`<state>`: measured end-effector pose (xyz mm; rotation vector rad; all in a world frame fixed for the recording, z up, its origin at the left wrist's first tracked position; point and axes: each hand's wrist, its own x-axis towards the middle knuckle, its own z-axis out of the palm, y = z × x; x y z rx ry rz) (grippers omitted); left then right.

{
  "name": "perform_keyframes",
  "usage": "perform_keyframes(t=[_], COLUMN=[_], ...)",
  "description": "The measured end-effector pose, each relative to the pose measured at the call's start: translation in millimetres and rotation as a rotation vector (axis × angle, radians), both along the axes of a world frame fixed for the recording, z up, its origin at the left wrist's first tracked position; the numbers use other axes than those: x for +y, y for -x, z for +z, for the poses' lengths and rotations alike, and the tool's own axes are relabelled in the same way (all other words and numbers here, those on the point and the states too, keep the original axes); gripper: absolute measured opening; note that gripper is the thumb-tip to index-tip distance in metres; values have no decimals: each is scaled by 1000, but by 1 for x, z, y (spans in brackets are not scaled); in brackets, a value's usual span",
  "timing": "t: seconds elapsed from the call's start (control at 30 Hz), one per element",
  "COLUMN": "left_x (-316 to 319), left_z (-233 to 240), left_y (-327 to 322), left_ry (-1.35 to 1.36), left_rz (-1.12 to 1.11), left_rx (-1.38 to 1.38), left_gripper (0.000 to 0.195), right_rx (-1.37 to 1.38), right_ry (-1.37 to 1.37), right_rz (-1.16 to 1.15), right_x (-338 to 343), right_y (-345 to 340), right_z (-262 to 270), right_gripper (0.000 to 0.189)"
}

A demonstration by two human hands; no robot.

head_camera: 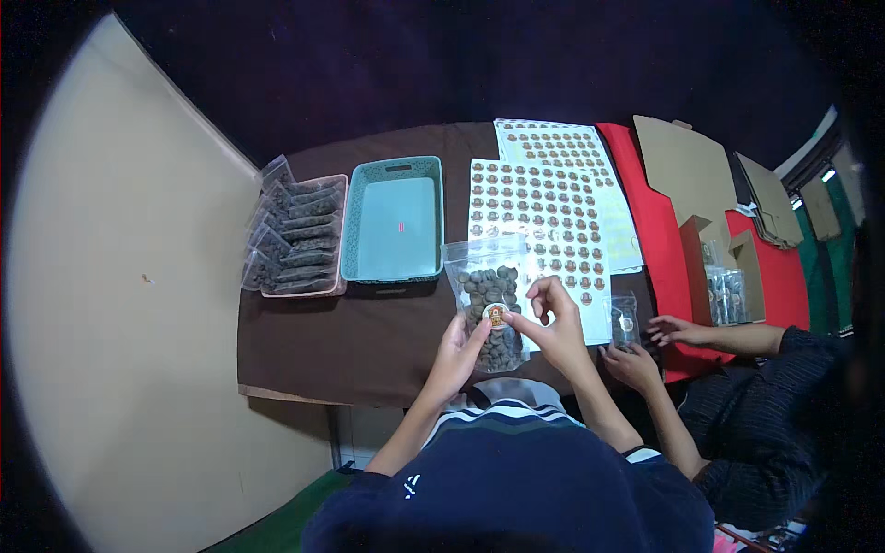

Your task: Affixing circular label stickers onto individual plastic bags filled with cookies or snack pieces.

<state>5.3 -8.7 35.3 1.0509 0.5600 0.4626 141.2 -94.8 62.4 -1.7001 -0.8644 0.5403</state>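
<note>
A clear zip pouch [492, 287] full of small dark round pieces is held up in front of me. My left hand [456, 352] grips its lower left part, the thumb on the edge of a round sticker [496, 316]. With thumb and forefinger at the sticker's right edge, my right hand [556, 328] touches the pouch front; its other fingers are curled above. Behind the pouch lies a white sheet [498, 207] with rows of round stickers, overlapping more such sheets [615, 207].
Left stand a pink basket [343, 207] of filled pouches and a teal plastic basket [442, 214]. At right, a co-worker's hands [632, 366] are at another pouch [624, 318], beside an open cardboard box [750, 276] holding pouches on red cloth [664, 276]. A wall [138, 207] bounds the left.
</note>
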Motion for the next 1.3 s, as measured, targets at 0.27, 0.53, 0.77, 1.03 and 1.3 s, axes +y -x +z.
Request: perform_keyframes(t=[0.27,0.53,0.77,1.03,1.3], left_x=[1,6,15,6,9], left_z=[3,26,24,20,19], left_y=[1,0,2,-8,-4], left_ry=[-22,-161,-241,-279,-398], left_rz=[-3,-61,-103,17,41], left_rx=[-104,-87,-89,-5,39], left_gripper=[34,33,31,27,29], right_rx=[368,417,461,232,120], right_ry=[-211,-302,-331,-300,-299], right_rz=[138,60,26,-8,24], right_x=[-2,-2,-1,1,5], right_y=[8,11,15,17,13], right_z=[-7,-4,2,-8,-16], right_gripper=[29,19,17,19,23])
